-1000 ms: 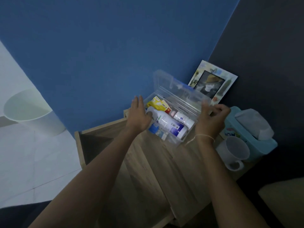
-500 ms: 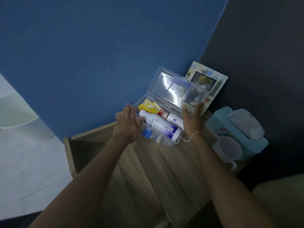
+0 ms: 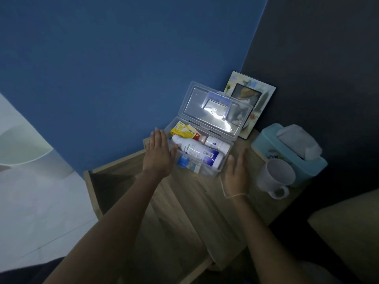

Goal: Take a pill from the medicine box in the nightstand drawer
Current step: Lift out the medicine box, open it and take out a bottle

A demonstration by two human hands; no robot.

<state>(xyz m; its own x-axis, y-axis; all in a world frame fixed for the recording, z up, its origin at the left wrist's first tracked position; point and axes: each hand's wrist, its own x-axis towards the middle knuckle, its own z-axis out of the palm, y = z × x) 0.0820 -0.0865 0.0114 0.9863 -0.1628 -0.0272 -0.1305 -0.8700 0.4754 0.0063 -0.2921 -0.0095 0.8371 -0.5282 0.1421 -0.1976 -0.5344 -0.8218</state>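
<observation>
Print on the white bottle (image 3: pixel 196 153) (too blurred) cannot be read.

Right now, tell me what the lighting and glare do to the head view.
Head view: the room is dim, with walls and nightstand in shadow; a bright glare patch on the open lid of the medicine box washes out its surface; bottle labels inside stay partly readable; wide-angle distortion bends the wall corner; both hands look slightly soft.
</observation>
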